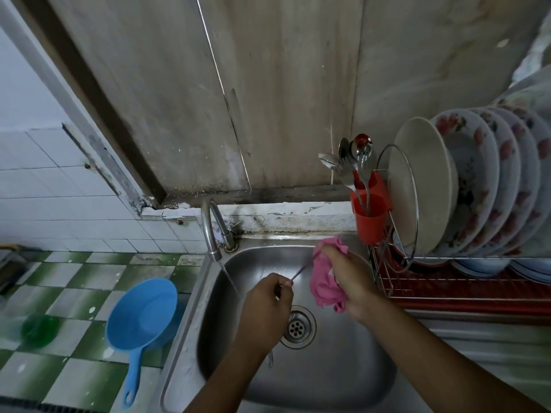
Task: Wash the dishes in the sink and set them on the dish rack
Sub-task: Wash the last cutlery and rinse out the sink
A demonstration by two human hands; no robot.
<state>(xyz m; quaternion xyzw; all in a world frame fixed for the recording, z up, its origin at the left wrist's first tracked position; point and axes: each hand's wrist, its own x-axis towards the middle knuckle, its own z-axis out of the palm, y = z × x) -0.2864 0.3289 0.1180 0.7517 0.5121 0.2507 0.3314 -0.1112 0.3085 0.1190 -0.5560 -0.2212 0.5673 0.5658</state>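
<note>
Both forearms reach from the bottom edge over the steel sink point(343, 383). The left hand point(267, 296) is above the basin, a little before the drain point(298, 326), and its curled fingers pinch one end of a thin metal utensil point(301, 271). The utensil goes up and to the right from this grip, and its other end is hidden inside the pink cloth point(323, 281), so I cannot tell if it is a spoon or a fork. The right hand point(348, 281) grips this cloth, the fingers closed around it, near the right wall of the sink. A thin stream of water point(229, 277) falls from the tap point(210, 231) just left of the left hand. On the counter to the right stands the dish rack point(447, 286) with a row of upright plates point(465, 180). A red cutlery holder point(371, 216) with spoons point(354, 162) hangs at its left end. Left of the sink, a blue scoop point(143, 320) lies on the green and white floor tiles point(74, 293)
</note>
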